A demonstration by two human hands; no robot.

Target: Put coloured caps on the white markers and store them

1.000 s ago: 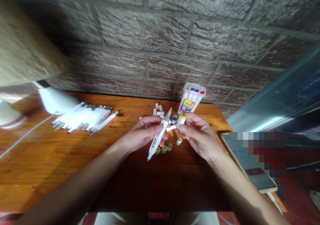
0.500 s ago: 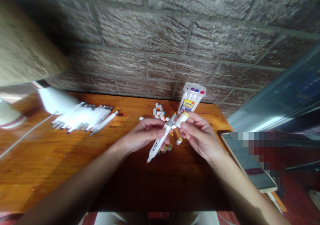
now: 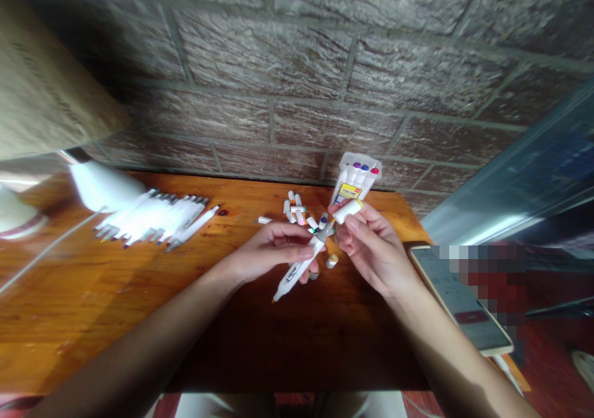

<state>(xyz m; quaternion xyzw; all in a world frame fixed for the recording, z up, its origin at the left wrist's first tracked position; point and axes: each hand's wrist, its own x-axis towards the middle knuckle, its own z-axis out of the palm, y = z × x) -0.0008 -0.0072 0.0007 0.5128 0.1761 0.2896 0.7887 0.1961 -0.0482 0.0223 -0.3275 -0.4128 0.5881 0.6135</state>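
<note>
Head view: left hand [image 3: 271, 251] fingers grip the white marker [image 3: 299, 268] above the counter [image 3: 139, 282], its long axis slanting up-right, bare tip just beside the yellow-ended cap [image 3: 349, 210] pinched by the right hand [image 3: 371, 251].

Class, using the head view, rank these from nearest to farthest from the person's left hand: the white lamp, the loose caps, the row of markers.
From the left hand, which grips a marker:
1. Loose caps: just behind it, slightly right.
2. Row of markers: farther out to the left.
3. White lamp: far left, beyond the row.
</note>
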